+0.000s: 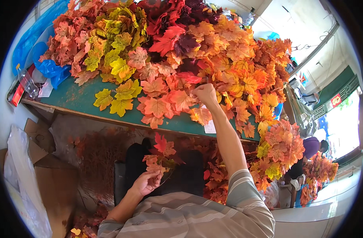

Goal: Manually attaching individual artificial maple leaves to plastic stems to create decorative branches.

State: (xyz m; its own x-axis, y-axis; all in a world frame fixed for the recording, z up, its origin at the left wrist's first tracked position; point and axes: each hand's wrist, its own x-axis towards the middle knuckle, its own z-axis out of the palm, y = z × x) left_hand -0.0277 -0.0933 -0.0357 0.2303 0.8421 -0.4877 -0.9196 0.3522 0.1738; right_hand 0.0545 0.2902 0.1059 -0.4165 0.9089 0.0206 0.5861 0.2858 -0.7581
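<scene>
Low over my lap, my left hand [147,182] is closed, pinching the thin stems of a small sprig of artificial maple leaves [164,148] in red, orange and dark tones. My right arm reaches out over the table. At its end my right hand [205,94] is closed among the heaped leaves, and what its fingers grip is hidden. Just left of it lie peach-orange leaves [155,106]. Beyond are bright red leaves [167,39], and orange leaves [233,43] spread to the right. Yellow-green leaves [124,90] rest farther left.
The green tabletop [79,97] has its front edge before me. Blue plastic bags [40,39] and a clear bottle [27,82] are at its left end. A cardboard box [56,186] stands lower left. More leaf bunches [282,144] hang at right; another person [311,147] is beyond.
</scene>
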